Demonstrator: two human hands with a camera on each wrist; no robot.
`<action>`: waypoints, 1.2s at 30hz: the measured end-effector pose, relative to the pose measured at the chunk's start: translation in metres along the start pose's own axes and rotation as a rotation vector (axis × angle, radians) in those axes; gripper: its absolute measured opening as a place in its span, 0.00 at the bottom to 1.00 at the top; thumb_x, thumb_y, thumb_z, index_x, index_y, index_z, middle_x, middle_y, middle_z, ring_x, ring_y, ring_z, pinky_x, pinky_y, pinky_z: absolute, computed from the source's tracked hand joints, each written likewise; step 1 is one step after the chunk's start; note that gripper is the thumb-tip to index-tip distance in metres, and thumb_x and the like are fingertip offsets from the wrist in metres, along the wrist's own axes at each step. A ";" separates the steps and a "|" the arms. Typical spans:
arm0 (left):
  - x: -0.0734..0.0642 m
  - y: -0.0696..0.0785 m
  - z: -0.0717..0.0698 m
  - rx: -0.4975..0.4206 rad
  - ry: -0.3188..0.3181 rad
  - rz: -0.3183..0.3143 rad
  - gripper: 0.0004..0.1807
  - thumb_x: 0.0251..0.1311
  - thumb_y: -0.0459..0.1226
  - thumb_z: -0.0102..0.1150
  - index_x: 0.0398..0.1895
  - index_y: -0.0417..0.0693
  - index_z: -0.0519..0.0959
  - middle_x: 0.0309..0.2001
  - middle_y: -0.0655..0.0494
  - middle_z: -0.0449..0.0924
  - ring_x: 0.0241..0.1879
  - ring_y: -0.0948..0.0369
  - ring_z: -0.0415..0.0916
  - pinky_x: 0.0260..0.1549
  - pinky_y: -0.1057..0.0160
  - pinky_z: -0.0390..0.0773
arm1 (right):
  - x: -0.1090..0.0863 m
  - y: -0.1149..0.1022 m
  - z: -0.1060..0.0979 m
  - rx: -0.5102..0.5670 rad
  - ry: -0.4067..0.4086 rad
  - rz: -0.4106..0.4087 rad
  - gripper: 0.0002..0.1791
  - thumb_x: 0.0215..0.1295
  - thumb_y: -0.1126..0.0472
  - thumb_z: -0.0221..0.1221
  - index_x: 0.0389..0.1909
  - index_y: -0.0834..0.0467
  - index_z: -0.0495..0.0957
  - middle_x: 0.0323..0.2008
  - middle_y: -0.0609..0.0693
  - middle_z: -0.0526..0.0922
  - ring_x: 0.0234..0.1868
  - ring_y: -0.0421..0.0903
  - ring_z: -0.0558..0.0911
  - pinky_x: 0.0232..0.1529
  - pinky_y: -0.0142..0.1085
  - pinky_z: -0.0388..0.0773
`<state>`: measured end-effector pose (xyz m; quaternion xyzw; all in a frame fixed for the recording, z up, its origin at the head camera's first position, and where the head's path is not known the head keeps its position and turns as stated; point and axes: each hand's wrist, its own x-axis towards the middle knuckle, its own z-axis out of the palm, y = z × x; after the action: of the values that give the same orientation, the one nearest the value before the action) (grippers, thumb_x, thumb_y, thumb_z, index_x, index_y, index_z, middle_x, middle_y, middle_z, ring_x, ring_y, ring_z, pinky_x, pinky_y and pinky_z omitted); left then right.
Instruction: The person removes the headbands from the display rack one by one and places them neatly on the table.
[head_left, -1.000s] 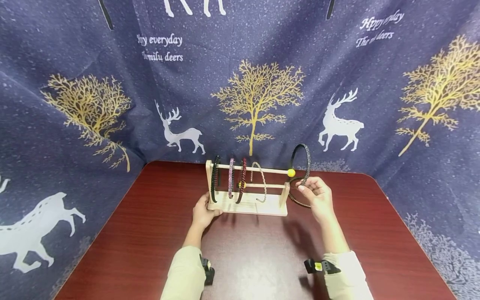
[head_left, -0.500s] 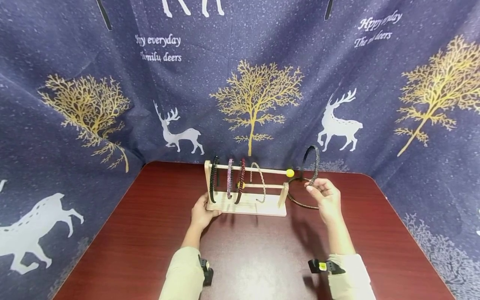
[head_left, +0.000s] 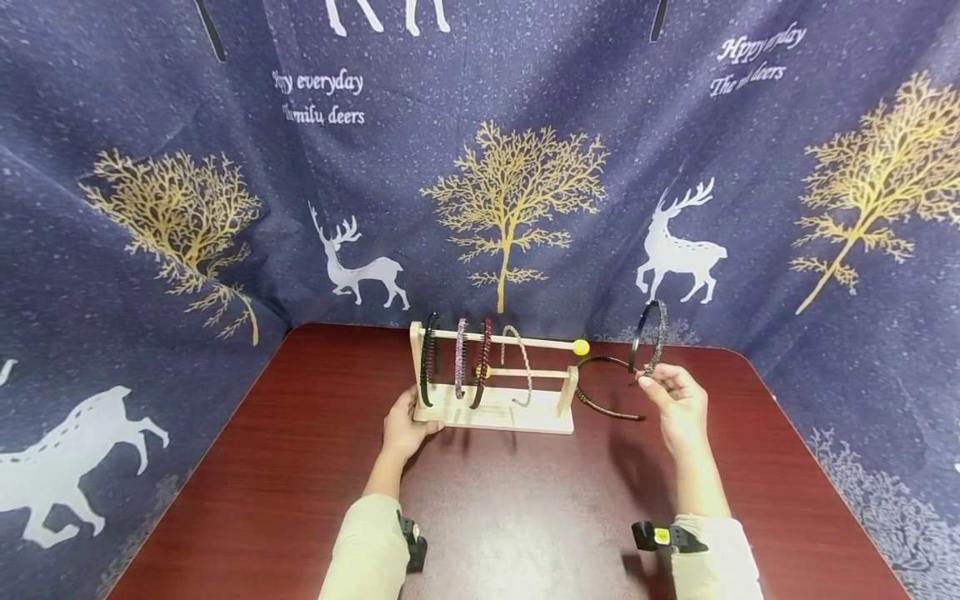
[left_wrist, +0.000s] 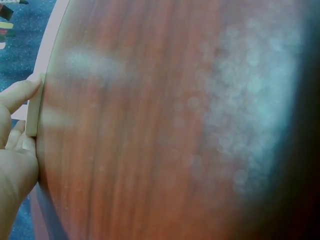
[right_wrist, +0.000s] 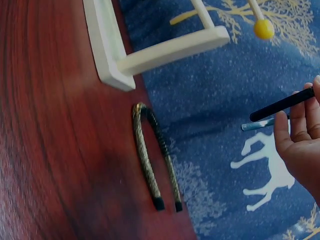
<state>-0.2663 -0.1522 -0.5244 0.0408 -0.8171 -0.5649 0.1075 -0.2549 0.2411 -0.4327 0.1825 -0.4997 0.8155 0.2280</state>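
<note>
Wooden rack (head_left: pixel 543 420), its base gripped by my left hand (head_left: pixel 405 425); only the head view shows its hanging headbands (head_left: pixel 461 360). The right wrist view alone shows both dark tips of the brown headband (right_wrist: pixel 143 157) lying beside it. My right hand (head_left: pixel 681 404) pinches the glittery headband (head_left: pixel 662 333), farther right of the rack than a second ago.

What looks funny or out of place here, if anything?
The gold headband lies loose on the table beside the rack, while four others hang there, so it seems a bit left out. Nothing looks spilled or broken.
</note>
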 end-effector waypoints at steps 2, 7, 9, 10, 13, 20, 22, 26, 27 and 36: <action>0.000 0.000 -0.001 0.000 -0.002 0.000 0.45 0.34 0.24 0.73 0.63 0.34 0.64 0.59 0.37 0.69 0.59 0.46 0.66 0.58 0.56 0.67 | 0.000 0.000 -0.005 0.002 0.011 0.001 0.14 0.54 0.88 0.49 0.33 0.69 0.76 0.32 0.57 0.83 0.35 0.47 0.83 0.39 0.30 0.80; 0.000 0.001 0.000 0.004 -0.002 0.009 0.45 0.34 0.24 0.73 0.63 0.34 0.64 0.58 0.37 0.69 0.58 0.46 0.66 0.58 0.55 0.67 | -0.001 -0.003 -0.017 -0.032 0.060 0.017 0.16 0.53 0.89 0.48 0.33 0.70 0.77 0.31 0.56 0.84 0.35 0.46 0.83 0.40 0.30 0.80; 0.000 0.001 -0.001 0.012 0.000 0.013 0.45 0.34 0.25 0.74 0.62 0.34 0.65 0.58 0.37 0.70 0.58 0.46 0.67 0.57 0.55 0.68 | 0.000 -0.004 -0.021 -0.060 0.105 0.035 0.15 0.53 0.89 0.49 0.32 0.70 0.77 0.30 0.55 0.84 0.34 0.45 0.84 0.40 0.30 0.80; 0.000 0.001 -0.001 0.014 0.000 0.018 0.45 0.34 0.25 0.74 0.62 0.34 0.65 0.57 0.37 0.70 0.58 0.46 0.67 0.57 0.55 0.68 | 0.002 0.007 -0.038 -0.082 0.118 0.035 0.13 0.52 0.88 0.51 0.33 0.71 0.77 0.30 0.55 0.83 0.34 0.46 0.83 0.40 0.31 0.80; 0.001 0.002 -0.001 0.030 0.005 0.027 0.44 0.34 0.25 0.74 0.62 0.33 0.65 0.57 0.37 0.71 0.57 0.45 0.68 0.57 0.55 0.68 | 0.006 0.030 -0.076 -0.106 0.113 0.035 0.11 0.52 0.83 0.57 0.36 0.72 0.77 0.31 0.56 0.83 0.35 0.46 0.83 0.40 0.32 0.80; 0.001 -0.001 -0.001 0.025 0.008 0.036 0.45 0.33 0.24 0.74 0.61 0.33 0.65 0.56 0.38 0.72 0.57 0.46 0.68 0.57 0.55 0.68 | 0.009 0.063 -0.140 -0.204 0.171 0.014 0.15 0.50 0.79 0.62 0.41 0.76 0.76 0.34 0.57 0.84 0.35 0.45 0.82 0.38 0.30 0.80; 0.001 -0.002 0.000 0.024 0.008 0.039 0.45 0.33 0.24 0.74 0.61 0.33 0.65 0.56 0.38 0.72 0.57 0.46 0.68 0.58 0.55 0.68 | 0.008 0.062 -0.145 -0.207 0.201 0.026 0.15 0.49 0.80 0.62 0.40 0.76 0.76 0.34 0.57 0.84 0.34 0.45 0.82 0.36 0.30 0.79; 0.001 -0.002 0.001 0.003 0.001 0.047 0.45 0.32 0.23 0.73 0.61 0.31 0.65 0.57 0.36 0.70 0.58 0.46 0.67 0.58 0.55 0.67 | 0.007 0.059 -0.153 -0.222 0.231 0.034 0.14 0.48 0.80 0.63 0.39 0.76 0.76 0.34 0.57 0.84 0.33 0.44 0.82 0.33 0.29 0.79; 0.001 -0.002 0.001 -0.003 0.002 0.042 0.45 0.32 0.23 0.73 0.61 0.32 0.65 0.57 0.37 0.70 0.58 0.46 0.67 0.58 0.56 0.67 | 0.007 0.058 -0.155 -0.216 0.234 0.034 0.14 0.48 0.80 0.63 0.39 0.76 0.77 0.34 0.57 0.84 0.33 0.44 0.82 0.32 0.28 0.79; 0.000 -0.001 -0.001 0.007 0.014 0.045 0.45 0.32 0.24 0.73 0.61 0.32 0.65 0.56 0.37 0.71 0.57 0.47 0.68 0.58 0.55 0.67 | 0.002 0.045 -0.153 -0.211 0.253 0.064 0.12 0.47 0.77 0.65 0.35 0.68 0.82 0.33 0.51 0.85 0.33 0.40 0.81 0.31 0.25 0.77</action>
<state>-0.2659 -0.1535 -0.5254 0.0268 -0.8190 -0.5593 0.1257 -0.2917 0.3608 -0.5310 0.0374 -0.5552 0.7819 0.2810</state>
